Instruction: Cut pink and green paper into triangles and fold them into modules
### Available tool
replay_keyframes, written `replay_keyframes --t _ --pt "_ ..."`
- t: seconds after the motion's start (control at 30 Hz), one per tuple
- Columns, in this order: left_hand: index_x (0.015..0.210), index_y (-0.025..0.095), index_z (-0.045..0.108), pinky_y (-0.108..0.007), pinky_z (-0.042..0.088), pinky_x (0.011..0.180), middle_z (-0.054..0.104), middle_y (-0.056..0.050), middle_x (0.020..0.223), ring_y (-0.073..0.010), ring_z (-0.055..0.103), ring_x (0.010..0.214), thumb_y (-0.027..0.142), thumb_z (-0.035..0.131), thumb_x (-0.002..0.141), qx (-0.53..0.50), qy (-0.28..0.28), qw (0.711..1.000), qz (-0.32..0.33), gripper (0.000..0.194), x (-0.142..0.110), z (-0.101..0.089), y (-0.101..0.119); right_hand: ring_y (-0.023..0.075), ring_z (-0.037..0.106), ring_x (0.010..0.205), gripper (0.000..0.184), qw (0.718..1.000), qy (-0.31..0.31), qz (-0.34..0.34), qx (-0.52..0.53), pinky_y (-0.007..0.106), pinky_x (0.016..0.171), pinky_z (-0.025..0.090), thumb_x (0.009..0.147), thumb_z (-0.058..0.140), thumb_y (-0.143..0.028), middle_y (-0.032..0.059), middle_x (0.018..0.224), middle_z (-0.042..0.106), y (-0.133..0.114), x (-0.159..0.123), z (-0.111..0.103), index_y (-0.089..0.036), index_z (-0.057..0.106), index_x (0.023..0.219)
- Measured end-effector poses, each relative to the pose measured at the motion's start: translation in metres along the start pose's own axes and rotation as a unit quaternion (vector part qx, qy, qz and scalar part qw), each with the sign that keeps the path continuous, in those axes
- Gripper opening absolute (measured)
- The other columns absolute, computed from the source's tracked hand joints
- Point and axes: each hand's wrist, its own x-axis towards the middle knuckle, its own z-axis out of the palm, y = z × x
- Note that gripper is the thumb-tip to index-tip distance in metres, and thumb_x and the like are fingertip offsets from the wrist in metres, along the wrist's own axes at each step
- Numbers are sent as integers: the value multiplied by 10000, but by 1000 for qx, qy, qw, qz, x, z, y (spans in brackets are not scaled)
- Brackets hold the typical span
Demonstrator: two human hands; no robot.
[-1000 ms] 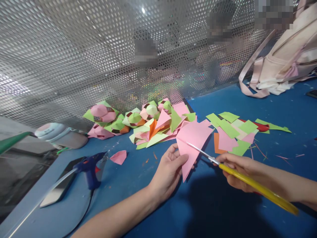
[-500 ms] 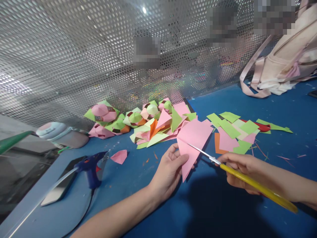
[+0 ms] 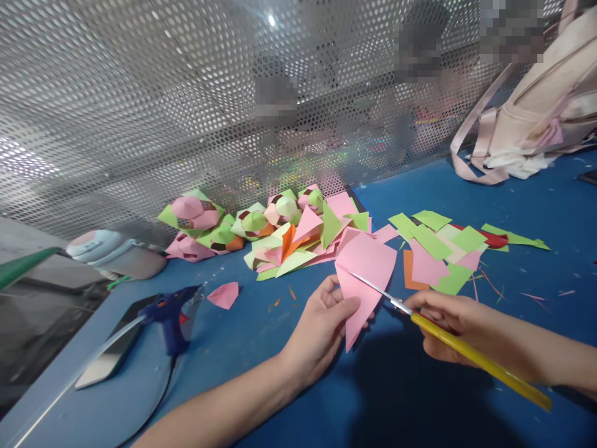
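My left hand (image 3: pixel 321 323) pinches a pink sheet of paper (image 3: pixel 368 258) near its lower left, thumb on top and fingers beneath. The sheet tapers to a point at the bottom. Scissors with yellow handles (image 3: pixel 480 361) are gripped in my right hand (image 3: pixel 461 326). Their metal blades lie across the pink paper from the right, the tip near its left edge; how far the blades are apart I cannot tell. Behind the sheet lies a heap of loose pink, green and orange paper pieces (image 3: pixel 296 261).
Folded paper shapes (image 3: pixel 196 211) stand along the perforated metal panel (image 3: pixel 140 112). A blue glue gun (image 3: pixel 172 317) rests on a phone-like slab (image 3: pixel 109 361) at left, near a lidded cup (image 3: pixel 121 252). Green paper offcuts (image 3: pixel 431 239) lie at right, with a pale bag (image 3: pixel 536 118) behind.
The pink paper has tilted and come slightly lower, its upper right edge now looking rounder. My right hand and the scissors have shifted a little left and down.
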Motion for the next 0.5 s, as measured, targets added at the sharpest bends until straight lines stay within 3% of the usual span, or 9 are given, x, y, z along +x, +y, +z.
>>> replay_keyframes --t 0.2,0.4,0.5 --pt "1094 116 502 -195 556 564 701 -62 781 -134 688 608 97 707 777 5 -1 1000 -19 378 -3 3 1 83 386 649 80 1000 -4 -9 -11 135 722 467 755 689 -274 -58 687 396 1 -2 1 -254 637 812" --pt "1092 120 512 -202 563 572 696 -59 797 -134 688 614 97 703 782 8 -6 1000 -17 365 -2 1 0 87 355 536 108 999 27 -9 -30 186 587 473 693 709 -283 -62 595 365 0 0 4 -239 612 709" --pt "1104 121 519 -194 558 564 696 -59 803 -127 681 596 110 717 772 6 -9 1000 -21 387 -3 1 0 84 370 549 111 999 14 -11 -30 188 590 459 694 710 -292 -66 605 372 4 2 0 -242 628 748"
